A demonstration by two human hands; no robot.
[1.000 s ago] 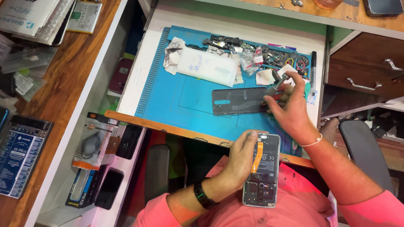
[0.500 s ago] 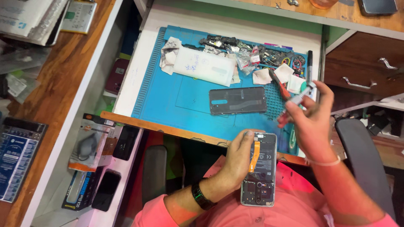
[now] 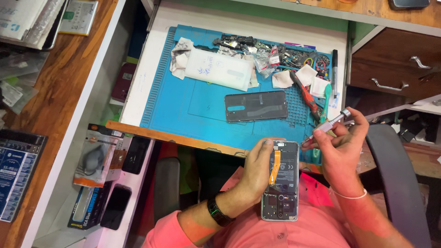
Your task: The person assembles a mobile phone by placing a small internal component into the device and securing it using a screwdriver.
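The opened phone point(image 3: 280, 181) lies back-side up in the person's lap, just below the front edge of the desk point(image 3: 151, 82), with its battery, an orange flex cable point(image 3: 275, 166) and the circuit boards bare. The left hand point(image 3: 255, 177) cradles it from the left side, fingers point(image 3: 268, 146) curled over its top edge and clenched on the frame. The right hand point(image 3: 342, 147) is just beside the phone's upper right corner, its fingers pinched around a slim silver screwdriver point(image 3: 327, 127) whose tip points down-left toward the phone and hangs a little clear of it.

By the look of it, the step in hand is work on the phone's bared inside, with the tool poised but not yet touching. The next move calls for a steady left grip and a careful lowering of the tip onto a small fastener or connector, clear of the flex cable.

Further out, the phone's dark back cover point(image 3: 256, 106) lies flat on the blue work mat point(image 3: 174, 105), apart from the phone. Red-handled pliers point(image 3: 305, 94), small parts and white wipes crowd the mat's far edge.
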